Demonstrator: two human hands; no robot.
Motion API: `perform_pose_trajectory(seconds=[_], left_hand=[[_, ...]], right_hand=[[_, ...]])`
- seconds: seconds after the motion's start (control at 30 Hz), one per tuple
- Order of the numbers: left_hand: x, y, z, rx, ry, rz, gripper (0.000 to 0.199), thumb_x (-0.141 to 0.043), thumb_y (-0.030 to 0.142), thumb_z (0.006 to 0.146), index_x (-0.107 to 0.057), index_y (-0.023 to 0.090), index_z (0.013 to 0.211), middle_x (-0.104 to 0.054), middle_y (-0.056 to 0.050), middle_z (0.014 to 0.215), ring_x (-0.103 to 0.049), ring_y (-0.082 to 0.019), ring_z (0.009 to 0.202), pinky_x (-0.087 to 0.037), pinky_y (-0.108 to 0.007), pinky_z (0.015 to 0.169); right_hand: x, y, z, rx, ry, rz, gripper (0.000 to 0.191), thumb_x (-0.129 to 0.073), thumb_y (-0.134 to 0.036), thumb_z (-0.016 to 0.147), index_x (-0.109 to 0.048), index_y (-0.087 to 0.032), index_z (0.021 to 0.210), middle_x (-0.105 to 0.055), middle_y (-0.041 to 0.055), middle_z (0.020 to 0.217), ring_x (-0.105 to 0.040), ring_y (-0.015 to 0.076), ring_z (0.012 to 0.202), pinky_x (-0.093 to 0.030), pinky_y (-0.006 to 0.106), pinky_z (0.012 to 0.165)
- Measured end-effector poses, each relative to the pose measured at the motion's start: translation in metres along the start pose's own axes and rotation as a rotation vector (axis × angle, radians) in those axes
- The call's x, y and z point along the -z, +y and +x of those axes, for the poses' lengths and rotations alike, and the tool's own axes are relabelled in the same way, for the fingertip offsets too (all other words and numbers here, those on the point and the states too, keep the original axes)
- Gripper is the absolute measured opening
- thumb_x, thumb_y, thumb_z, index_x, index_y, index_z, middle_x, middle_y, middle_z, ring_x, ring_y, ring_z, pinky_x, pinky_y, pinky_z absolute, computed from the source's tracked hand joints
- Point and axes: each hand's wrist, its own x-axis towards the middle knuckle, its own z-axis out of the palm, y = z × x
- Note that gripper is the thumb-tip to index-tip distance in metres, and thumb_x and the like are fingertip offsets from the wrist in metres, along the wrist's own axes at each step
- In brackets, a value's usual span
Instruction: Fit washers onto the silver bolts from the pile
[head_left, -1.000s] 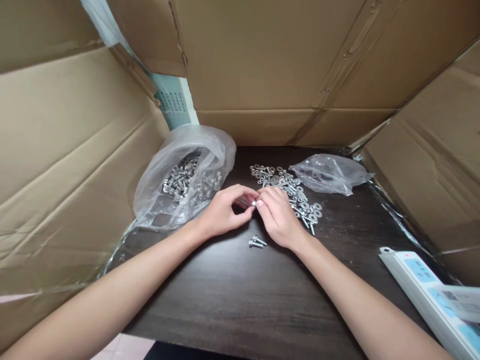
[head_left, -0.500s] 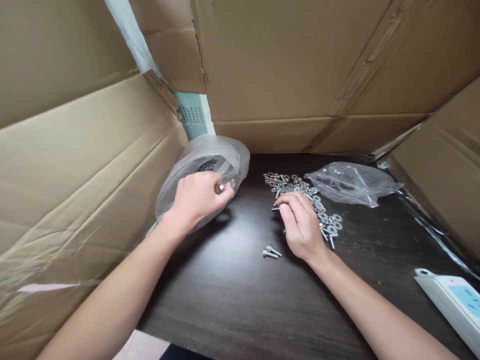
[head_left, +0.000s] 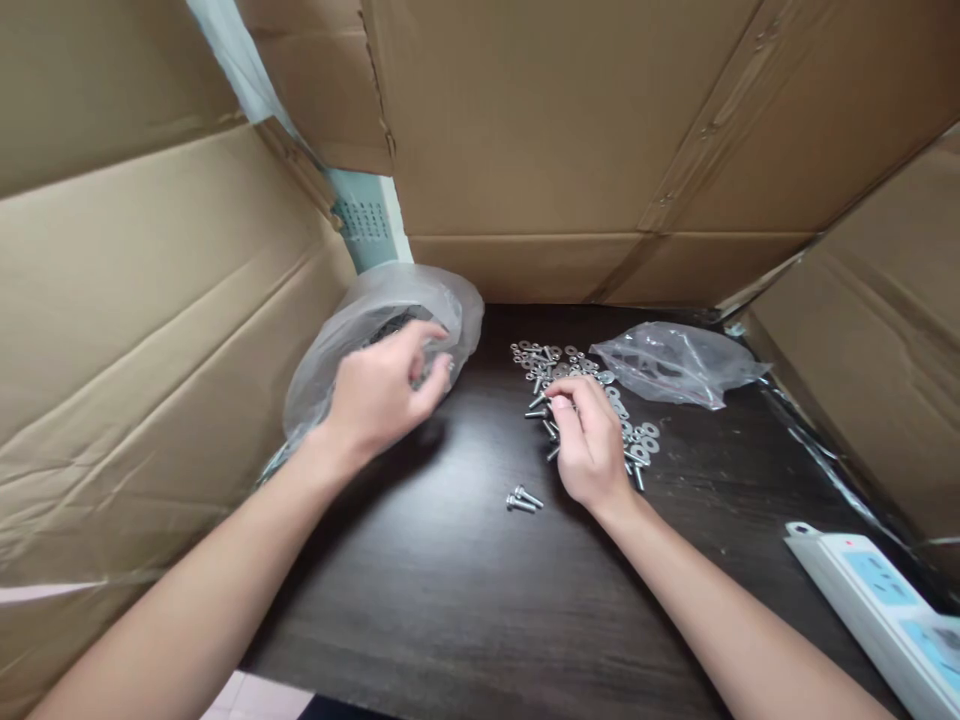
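Note:
My left hand (head_left: 375, 395) hovers at the mouth of a clear plastic bag (head_left: 450, 300) at the back left, fingers spread with nothing seen in them. The bag holds several assembled metal bolts, mostly hidden behind the hand. My right hand (head_left: 589, 445) rests curled on a loose pile of washers and screws (head_left: 536, 355). Its thumb and index fingertips touch the screws at the pile's left edge, and a grip is not clear. Two bolts (head_left: 521, 499) lie side by side on the dark table (head_left: 465, 600), just left of my right wrist.
A small crumpled plastic bag (head_left: 675, 365) lies right of the pile. A white power strip (head_left: 877, 600) sits at the front right. Cardboard walls (head_left: 150, 330) enclose the table on the left, back and right.
My hands, joined over a bolt a second ago, have parted. The left carried the bolt to the bag and has opened its fingers. The right moved onto the pile.

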Motion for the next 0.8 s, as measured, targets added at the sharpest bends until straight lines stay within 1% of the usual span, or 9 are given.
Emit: perform_pose_trajectory(seconds=[0.07, 0.13, 0.2, 0.27, 0.4, 0.5, 0.6, 0.7, 0.8], left_hand=[[-0.014, 0.013, -0.012, -0.244, -0.181, -0.2, 0.029, -0.056, 0.039, 0.096, -0.068, 0.02, 0.114, -0.069, 0.0, 0.081, -0.065, -0.014, 0.07, -0.042, -0.026, 0.066], [-0.029, 0.026, -0.023, -0.401, -0.387, -0.31, 0.029, -0.06, 0.044, 0.096, -0.069, 0.02, 0.11, -0.072, -0.001, 0.093, -0.066, -0.014, 0.074, -0.041, -0.026, 0.065], [-0.04, 0.034, -0.03, -0.452, -0.546, -0.339, 0.04, -0.067, 0.057, 0.091, -0.069, 0.021, 0.109, -0.072, 0.0, 0.093, -0.065, -0.015, 0.074, -0.038, -0.027, 0.063], [-0.047, 0.038, -0.033, -0.444, -0.604, -0.356, 0.049, -0.073, 0.064, 0.085, -0.069, 0.022, 0.11, -0.071, 0.0, 0.094, -0.065, -0.016, 0.076, -0.037, -0.027, 0.062], [-0.05, 0.035, -0.032, -0.425, -0.605, -0.376, 0.039, -0.072, 0.057, 0.089, -0.07, 0.021, 0.105, -0.069, 0.002, 0.086, -0.062, -0.013, 0.072, -0.035, -0.026, 0.063], [-0.05, 0.031, -0.03, -0.411, -0.572, -0.365, 0.023, -0.065, 0.044, 0.097, -0.069, 0.021, 0.102, -0.068, 0.002, 0.086, -0.061, -0.012, 0.071, -0.035, -0.026, 0.063], [-0.05, 0.028, -0.028, -0.353, -0.541, -0.318, 0.019, -0.062, 0.039, 0.099, -0.07, 0.022, 0.102, -0.068, 0.001, 0.088, -0.062, -0.014, 0.073, -0.037, -0.026, 0.063], [-0.053, 0.026, -0.027, -0.265, -0.485, -0.28, 0.019, -0.06, 0.035, 0.1, -0.068, 0.022, 0.11, -0.069, -0.002, 0.095, -0.065, -0.017, 0.081, -0.044, -0.029, 0.067], [-0.058, 0.023, -0.027, -0.206, -0.407, -0.319, 0.026, -0.057, 0.025, 0.099, -0.063, 0.019, 0.124, -0.069, -0.006, 0.11, -0.067, -0.019, 0.093, -0.052, -0.032, 0.079]], right_hand=[[-0.001, 0.003, -0.001, -0.004, 0.028, -0.048, 0.014, -0.046, -0.017, 0.096, -0.059, -0.02, 0.093, -0.064, 0.0054, 0.093, -0.06, 0.0214, 0.09, -0.045, 0.037, 0.083], [-0.003, 0.006, -0.002, 0.005, 0.024, -0.142, 0.016, -0.046, -0.012, 0.09, -0.06, -0.02, 0.091, -0.065, 0.0054, 0.092, -0.059, 0.0225, 0.09, -0.043, 0.038, 0.084], [-0.005, 0.009, -0.005, 0.01, -0.03, -0.271, 0.017, -0.048, -0.011, 0.086, -0.062, -0.019, 0.088, -0.066, 0.0059, 0.092, -0.056, 0.0241, 0.091, -0.04, 0.04, 0.084], [-0.006, 0.01, -0.007, 0.0, -0.106, -0.385, 0.014, -0.052, -0.014, 0.086, -0.065, -0.019, 0.086, -0.067, 0.0066, 0.095, -0.054, 0.0262, 0.094, -0.037, 0.041, 0.085], [-0.008, 0.012, -0.009, -0.017, -0.198, -0.446, 0.012, -0.057, -0.017, 0.087, -0.07, -0.019, 0.088, -0.069, 0.008, 0.099, -0.053, 0.0282, 0.101, -0.034, 0.043, 0.089], [-0.007, 0.011, -0.009, 0.032, -0.228, -0.403, 0.014, -0.057, -0.016, 0.09, -0.071, -0.019, 0.091, -0.07, 0.0079, 0.1, -0.054, 0.0279, 0.102, -0.034, 0.043, 0.089], [-0.005, 0.009, -0.007, 0.09, -0.258, -0.319, 0.017, -0.055, -0.014, 0.092, -0.071, -0.02, 0.095, -0.07, 0.007, 0.101, -0.058, 0.026, 0.101, -0.036, 0.042, 0.088], [-0.003, 0.009, -0.005, 0.062, -0.198, -0.245, 0.026, -0.05, -0.01, 0.091, -0.071, -0.02, 0.102, -0.071, 0.0071, 0.105, -0.063, 0.0246, 0.101, -0.04, 0.042, 0.09], [-0.003, 0.013, -0.005, -0.018, -0.098, -0.224, 0.035, -0.046, -0.007, 0.086, -0.072, -0.02, 0.104, -0.073, 0.008, 0.111, -0.065, 0.0261, 0.107, -0.043, 0.044, 0.094]])
